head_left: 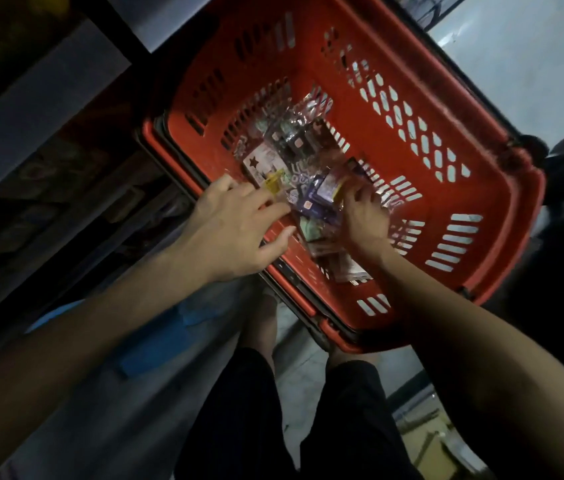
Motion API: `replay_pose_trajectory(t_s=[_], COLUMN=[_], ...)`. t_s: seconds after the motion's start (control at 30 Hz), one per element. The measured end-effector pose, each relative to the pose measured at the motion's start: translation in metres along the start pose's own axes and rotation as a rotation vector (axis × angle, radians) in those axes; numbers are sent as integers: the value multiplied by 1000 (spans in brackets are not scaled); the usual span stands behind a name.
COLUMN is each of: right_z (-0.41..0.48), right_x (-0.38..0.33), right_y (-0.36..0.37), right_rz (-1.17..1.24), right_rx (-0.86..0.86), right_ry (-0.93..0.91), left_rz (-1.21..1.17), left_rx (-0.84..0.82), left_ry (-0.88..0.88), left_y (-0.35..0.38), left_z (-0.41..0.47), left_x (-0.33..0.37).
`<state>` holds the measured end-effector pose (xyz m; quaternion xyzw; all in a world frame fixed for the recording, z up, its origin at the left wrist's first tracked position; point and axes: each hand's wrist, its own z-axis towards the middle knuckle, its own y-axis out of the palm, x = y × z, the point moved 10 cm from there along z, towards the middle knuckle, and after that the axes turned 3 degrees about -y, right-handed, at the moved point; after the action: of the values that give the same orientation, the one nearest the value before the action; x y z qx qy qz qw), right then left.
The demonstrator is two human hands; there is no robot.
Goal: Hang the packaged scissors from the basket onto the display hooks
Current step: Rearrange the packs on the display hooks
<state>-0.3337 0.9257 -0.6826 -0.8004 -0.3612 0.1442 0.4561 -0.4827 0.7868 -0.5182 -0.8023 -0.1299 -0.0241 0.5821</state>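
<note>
- Both hands are down inside the red basket (311, 74), working at the loose heap of packaged scissors (291, 147) on its slotted bottom. This looks like the pick-up step, with nothing lifted clear yet.
- The left hand (232, 223) reaches over the basket's near rim. Its fingers are spread and fairly straight and its thumb is held apart, with the fingertips at a yellow hang tab (273, 183). It seems to be touching rather than clamped.
- The right hand (365, 220) sits deeper in the basket, with its fingers curled down onto a purple pack (329, 183). That reads as a grip, though glare off the plastic blurs the contact, so the hold is probably, not certainly, closed.
- To do this well, one pack should be separated before lifting, because the blisters overlap and are slippery. Taking it by the card end would keep the hang hole free for the hook.
- The left hand could pin the neighbouring packs flat while the right draws its pack out and up over the basket's wall.
- No display hooks are in view (they must lie outside this downward look).
- The basket stands on a pale floor (515, 64) that shows beyond its far side. Dim shelving (31, 133) runs along the basket's left, and the person's dark shorts (239, 410) are just short of its near rim.
</note>
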Motion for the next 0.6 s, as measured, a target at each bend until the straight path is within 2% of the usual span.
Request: replay_pose_trajectory(t_s=[0.1,0.23,0.4,0.5,0.6], right_z=[0,-3,-16,-29,-48], right_x=[0,6,19,26,19], right_y=[0,-11,-39,-63,-91], right_rz=[53,365,675,1107,1423], right_rx=[-31,-71,-142,-110,-203], right_ry=[-23,38,103,189,236], left_rz=[3,28,0,-98,-378], left_rx=[-35,-107,-109,-75,37], left_ry=[-20,-51,-63,-103,-153], left_y=[0,2,-2,-7,-20], left_z=[1,4,4,3,3], left_x=[-1,-3,-2,-6,-11])
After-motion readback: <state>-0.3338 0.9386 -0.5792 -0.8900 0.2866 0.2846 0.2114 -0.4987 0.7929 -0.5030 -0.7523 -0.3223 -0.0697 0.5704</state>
